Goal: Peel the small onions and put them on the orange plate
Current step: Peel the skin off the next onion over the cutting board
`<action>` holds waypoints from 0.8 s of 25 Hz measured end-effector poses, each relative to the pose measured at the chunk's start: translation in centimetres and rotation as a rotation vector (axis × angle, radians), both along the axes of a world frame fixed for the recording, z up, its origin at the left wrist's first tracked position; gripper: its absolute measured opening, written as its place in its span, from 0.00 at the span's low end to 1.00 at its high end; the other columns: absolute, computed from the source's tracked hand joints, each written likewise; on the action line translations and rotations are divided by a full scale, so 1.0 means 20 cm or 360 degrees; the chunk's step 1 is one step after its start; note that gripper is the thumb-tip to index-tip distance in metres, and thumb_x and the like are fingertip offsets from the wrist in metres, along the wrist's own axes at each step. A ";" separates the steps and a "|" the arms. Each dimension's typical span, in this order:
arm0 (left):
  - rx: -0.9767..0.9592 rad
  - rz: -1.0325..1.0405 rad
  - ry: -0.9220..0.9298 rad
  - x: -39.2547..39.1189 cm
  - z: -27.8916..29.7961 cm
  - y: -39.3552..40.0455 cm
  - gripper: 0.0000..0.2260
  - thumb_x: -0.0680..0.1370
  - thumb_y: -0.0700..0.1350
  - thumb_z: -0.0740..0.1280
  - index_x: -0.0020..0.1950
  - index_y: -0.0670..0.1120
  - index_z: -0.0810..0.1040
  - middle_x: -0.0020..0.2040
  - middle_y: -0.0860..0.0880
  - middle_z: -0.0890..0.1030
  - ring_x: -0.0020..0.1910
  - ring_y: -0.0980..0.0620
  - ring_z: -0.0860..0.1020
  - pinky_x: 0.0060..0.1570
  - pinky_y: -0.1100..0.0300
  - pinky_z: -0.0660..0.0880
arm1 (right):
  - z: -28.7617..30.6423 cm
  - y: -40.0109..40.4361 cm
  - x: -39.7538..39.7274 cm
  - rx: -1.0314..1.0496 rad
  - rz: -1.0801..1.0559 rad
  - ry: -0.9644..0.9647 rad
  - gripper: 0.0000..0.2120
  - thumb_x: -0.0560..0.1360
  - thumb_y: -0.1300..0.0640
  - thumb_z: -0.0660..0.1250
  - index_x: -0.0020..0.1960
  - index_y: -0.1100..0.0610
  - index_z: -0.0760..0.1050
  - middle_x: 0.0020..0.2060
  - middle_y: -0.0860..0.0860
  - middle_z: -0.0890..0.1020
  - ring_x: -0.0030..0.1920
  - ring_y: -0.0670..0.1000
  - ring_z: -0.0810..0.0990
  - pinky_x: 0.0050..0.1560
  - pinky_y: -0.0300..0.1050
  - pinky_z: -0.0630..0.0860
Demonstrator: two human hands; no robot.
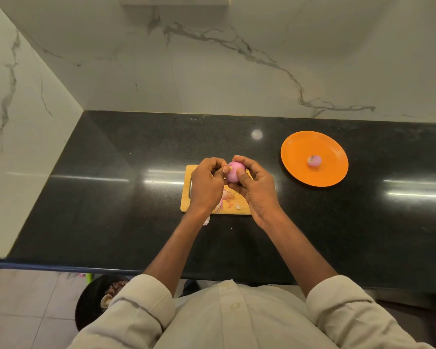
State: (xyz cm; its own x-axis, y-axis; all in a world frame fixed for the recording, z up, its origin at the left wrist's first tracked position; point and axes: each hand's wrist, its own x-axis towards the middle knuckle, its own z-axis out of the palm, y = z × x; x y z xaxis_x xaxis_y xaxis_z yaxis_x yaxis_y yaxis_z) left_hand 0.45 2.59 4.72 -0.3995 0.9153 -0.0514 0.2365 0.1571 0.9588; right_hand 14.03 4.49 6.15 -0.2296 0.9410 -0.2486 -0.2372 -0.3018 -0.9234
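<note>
Onion (233, 172), pink and glossy, is held above the far edge of a wooden cutting board (239, 210), pinched between both hands. The right hand (256, 187) is curled around its right side, with the thumb pressed on the front and the fingers wrapped over the top. The left hand (207, 183) is closed against its left side, the thumb tip touching the onion's upper left; what looks like a scrap of skin may be caught under that thumb, though this is too small to be sure. Loose peels (225, 197) are scattered on the board beneath the hands. A second onion (314, 160), peeled, is seen lying near the middle of the orange plate (300, 147), which is set on the black counter (136, 197) to the right of the board, apart from it. Rolled cream sleeves (146, 298) are seen at the near edge.
</note>
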 end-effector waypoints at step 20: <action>-0.0144 -0.0055 -0.0600 -0.01 0.05 -0.02 0.10 0.87 0.37 0.63 0.48 0.41 0.80 0.49 0.42 0.82 0.49 0.47 0.82 0.47 0.54 0.83 | 0.01 0.04 0.04 -0.0153 0.0182 0.0174 0.14 0.84 0.64 0.65 0.69 0.60 0.79 0.66 0.56 0.83 0.63 0.59 0.84 0.51 0.45 0.86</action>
